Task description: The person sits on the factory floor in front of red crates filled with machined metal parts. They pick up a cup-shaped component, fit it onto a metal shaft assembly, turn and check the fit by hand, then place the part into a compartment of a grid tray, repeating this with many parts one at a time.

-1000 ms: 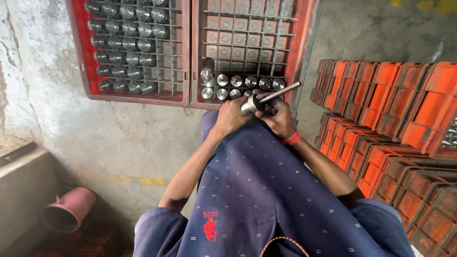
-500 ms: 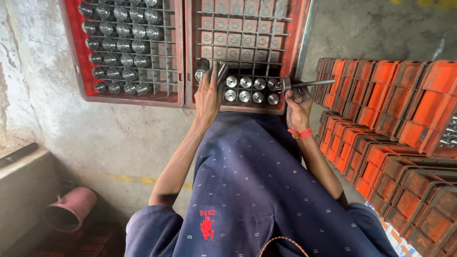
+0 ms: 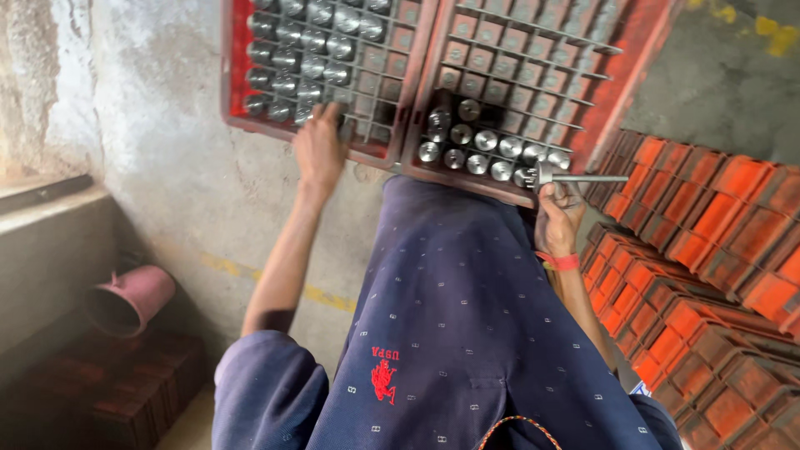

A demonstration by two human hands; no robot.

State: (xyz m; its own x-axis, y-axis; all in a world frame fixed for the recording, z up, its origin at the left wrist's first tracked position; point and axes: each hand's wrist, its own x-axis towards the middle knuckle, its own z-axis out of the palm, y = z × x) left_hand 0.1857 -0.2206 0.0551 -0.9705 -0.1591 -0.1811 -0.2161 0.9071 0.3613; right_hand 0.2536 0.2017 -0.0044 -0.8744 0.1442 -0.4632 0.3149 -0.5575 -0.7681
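Just now the left hand (image 3: 319, 148) reaches forward to the near edge of the left crate (image 3: 237, 100), fingers curled over its rim among the metal cylinders (image 3: 310, 50); whether the grip has closed on one, I cannot tell. Meanwhile the right hand (image 3: 557, 215) is clamped on a metal rod (image 3: 583, 178), long axis pointing right, beside the right crate (image 3: 621, 92). Two red crates lie side by side; the right one holds about ten cylinders (image 3: 487, 150) along its near rows. Stacked orange crates (image 3: 708, 250) stand to the right.

Left hand (image 3: 319, 148) fingertips hidden among crate (image 3: 242, 92) cylinders.
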